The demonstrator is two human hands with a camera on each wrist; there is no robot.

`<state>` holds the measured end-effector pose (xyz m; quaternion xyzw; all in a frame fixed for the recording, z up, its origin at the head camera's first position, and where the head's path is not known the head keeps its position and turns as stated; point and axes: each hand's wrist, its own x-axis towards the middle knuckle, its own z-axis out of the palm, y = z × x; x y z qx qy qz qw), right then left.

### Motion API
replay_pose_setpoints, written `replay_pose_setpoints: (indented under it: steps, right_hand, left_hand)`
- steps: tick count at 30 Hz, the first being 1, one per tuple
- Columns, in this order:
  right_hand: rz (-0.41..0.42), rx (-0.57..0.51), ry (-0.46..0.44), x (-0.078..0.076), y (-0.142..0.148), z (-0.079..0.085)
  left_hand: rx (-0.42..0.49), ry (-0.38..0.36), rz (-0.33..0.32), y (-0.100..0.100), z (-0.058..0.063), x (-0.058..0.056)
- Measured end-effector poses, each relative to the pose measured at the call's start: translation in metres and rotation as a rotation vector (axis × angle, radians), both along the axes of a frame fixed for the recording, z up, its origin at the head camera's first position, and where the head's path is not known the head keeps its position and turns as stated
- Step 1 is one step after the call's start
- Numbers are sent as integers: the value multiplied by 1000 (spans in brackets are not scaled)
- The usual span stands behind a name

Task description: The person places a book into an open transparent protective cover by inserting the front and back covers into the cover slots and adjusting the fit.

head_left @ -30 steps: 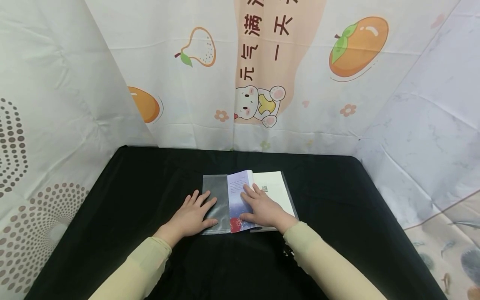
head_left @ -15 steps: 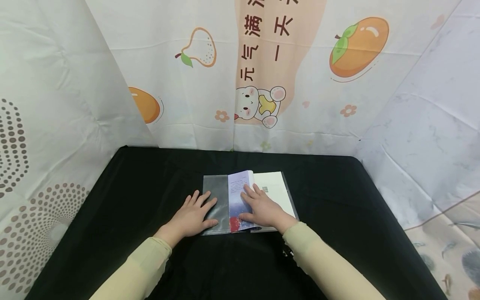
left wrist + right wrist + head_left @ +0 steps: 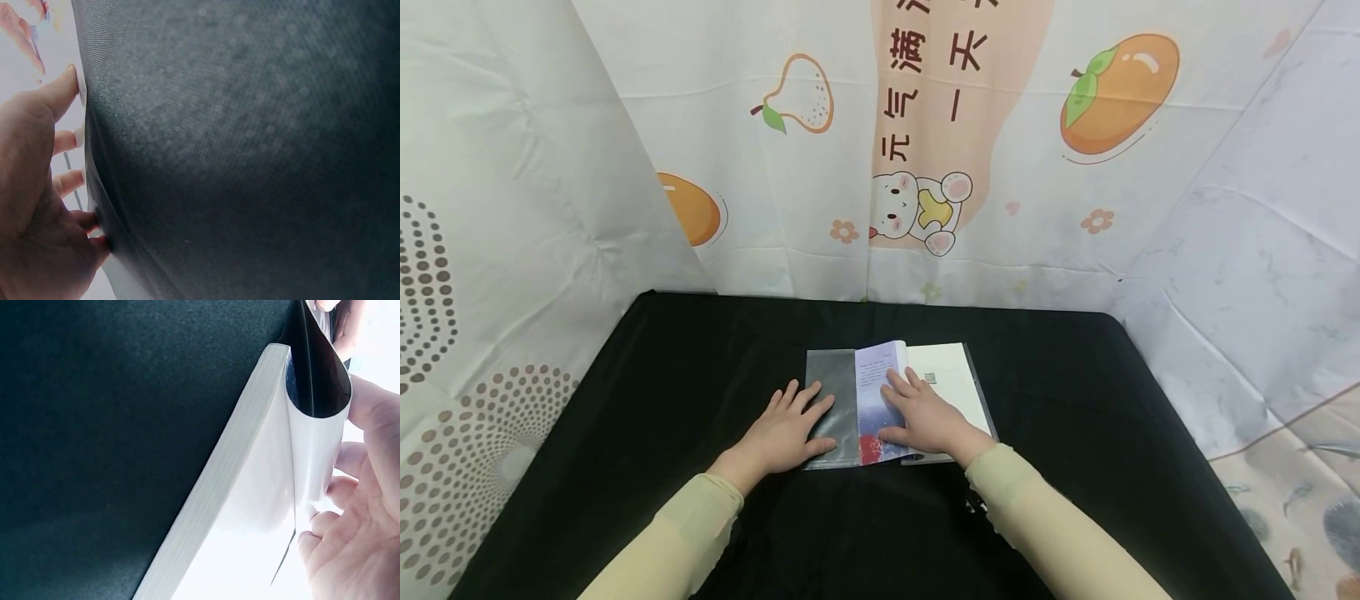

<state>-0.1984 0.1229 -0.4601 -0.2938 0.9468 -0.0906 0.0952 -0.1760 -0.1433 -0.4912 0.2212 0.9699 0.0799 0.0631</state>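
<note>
One book, lying opened near the middle of a black cloth; its clear plastic cover spreads out on the left side. Between the two, a printed flap, purple running down to red, stands bowed; the right wrist view shows it curling up beside the block of page edges.

Hands well apart, neither clamped on anything. Left hand rests with fingers splayed on the plastic, presumably to keep that slippery sheet flat and in place. Right hand lies across flap and page, fingers spread and lightly bent, probably to stop the bowed flap springing back. How hard either presses, cannot tell. Book sits square before the person, likely so both hands reach it evenly.

Count: two hands, two pale sleeves, one book, one plastic cover, one printed flap, one QR code on the white page. Pages too many to number. On the hanging backdrop: one cartoon bear, upended sideways.
</note>
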Motion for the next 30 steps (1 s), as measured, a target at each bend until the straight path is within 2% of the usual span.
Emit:
replay_pose_setpoints:
  steps: [30]
  right_hand:
    - [22,15,31,2,-1,2]
  left_hand:
    - [7,-18,-3,1,2,0]
